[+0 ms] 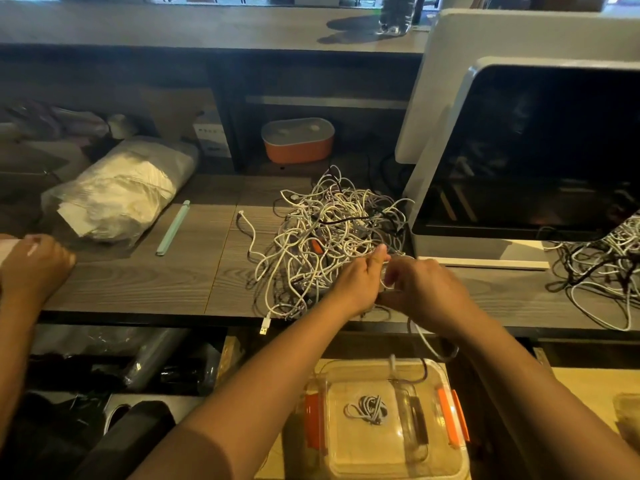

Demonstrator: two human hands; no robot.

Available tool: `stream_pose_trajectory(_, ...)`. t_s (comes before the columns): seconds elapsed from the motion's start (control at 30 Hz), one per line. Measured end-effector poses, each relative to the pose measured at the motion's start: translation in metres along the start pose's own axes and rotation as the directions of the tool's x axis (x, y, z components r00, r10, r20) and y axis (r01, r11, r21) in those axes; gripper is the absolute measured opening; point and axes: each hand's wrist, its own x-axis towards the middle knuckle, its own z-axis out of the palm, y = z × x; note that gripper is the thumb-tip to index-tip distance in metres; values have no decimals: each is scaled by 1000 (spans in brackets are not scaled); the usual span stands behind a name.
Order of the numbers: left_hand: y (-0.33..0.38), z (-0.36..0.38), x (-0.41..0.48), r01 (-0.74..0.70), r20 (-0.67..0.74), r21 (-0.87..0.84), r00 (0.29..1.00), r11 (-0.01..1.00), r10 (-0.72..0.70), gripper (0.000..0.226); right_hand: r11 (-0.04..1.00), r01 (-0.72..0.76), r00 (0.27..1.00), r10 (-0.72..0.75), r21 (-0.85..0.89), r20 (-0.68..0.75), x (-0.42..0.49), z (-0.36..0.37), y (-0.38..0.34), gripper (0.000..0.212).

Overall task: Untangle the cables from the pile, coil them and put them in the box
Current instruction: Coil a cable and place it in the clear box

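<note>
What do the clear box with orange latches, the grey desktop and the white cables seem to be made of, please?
Clear box with orange latches: glossy transparent plastic; the coiled cable inside shows through. Grey desktop: probably matte wood-look laminate, given its printed-looking grain and panel seams. White cables: smooth plastic or rubber sheathing, likely.

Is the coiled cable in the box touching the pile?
Apart. Head view: the coiled cable lies in the box below the table; the pile sits on top.
</note>
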Motion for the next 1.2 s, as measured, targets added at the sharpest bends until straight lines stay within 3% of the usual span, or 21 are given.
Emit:
stream_pose_trajectory(0.1, 4, -6, -4, 94, 240, -44, 968, 995, -81, 65, 995, -31, 1000, 31, 97, 6, 1, -6, 12, 33)
stream_pose_trajectory(0.2, 11, -13, -13, 209, 494, -248, 867, 946, -62, 72, 969, 18, 993, -47, 245, 110, 1, -10, 21, 24)
stream_pose_trajectory(0.3, 13, -19, -13, 282, 578, -317, 815, 905, -52, 70, 879, 18, 983, -102, 477, 151, -2, -15, 21, 9)
stream_pose_trajectory(0.37, 13, -20, -12, 279, 594, -315, 803, 907, -41, 69, 847, 17, 980, -119, 531, 159, -3, -15, 19, 9)
stream_pose_trajectory(0.47, 15, -19, -9, 251, 494, -364, 868, 897, -42, 61, 827, 12, 991, -84, 563, 103, -4, -13, 19, 8)
stream_pose_trajectory(0.57, 15, -13, -13, 138, 221, -462, 975, 876, -36, 44, 803, -15, 1000, 26, 595, -9, -4, -14, 24, 13)
stream_pose_trajectory(0.67, 11, -1, -18, -150, -113, -160, 985, 976, 133, 30, 801, -56, 998, 64, 596, 8, -3, -14, 25, 10)
stream_pose_trajectory(0.77, 6, 6, -18, -185, -247, 84, 948, 979, 200, 46, 843, -59, 998, 41, 535, 46, -4, -6, 21, 21)
stream_pose_trajectory(0.9, 2, -2, -11, -93, -275, 239, 948, 966, 159, 58, 841, -113, 969, -26, 530, 247, -7, -16, 25, 14)
stream_pose_trajectory(0.97, -1, -11, -6, 13, -290, 157, 956, 987, 34, 61, 935, -119, 953, 14, 333, 303, -8, -24, 35, 17)
stream_pose_trajectory(1.03, -2, -16, -7, 48, -157, 4, 987, 999, -46, 60, 989, -115, 975, 93, 99, 202, -7, -27, 46, 20)
stream_pose_trajectory(1.1, 10, -11, -18, 44, 63, -150, 997, 988, -35, 53, 978, -176, 981, 164, 114, 105, -5, -24, 55, 18)
stream_pose_trajectory(1.13, 18, -6, -23, 16, 103, -213, 995, 977, 7, 51, 964, -209, 976, 195, 163, 98, -4, -20, 55, 17)
stream_pose_trajectory(1.2, 34, 2, -25, -91, 2, -242, 996, 966, 94, 56, 954, -223, 971, 200, 200, 130, -4, -8, 51, 20)
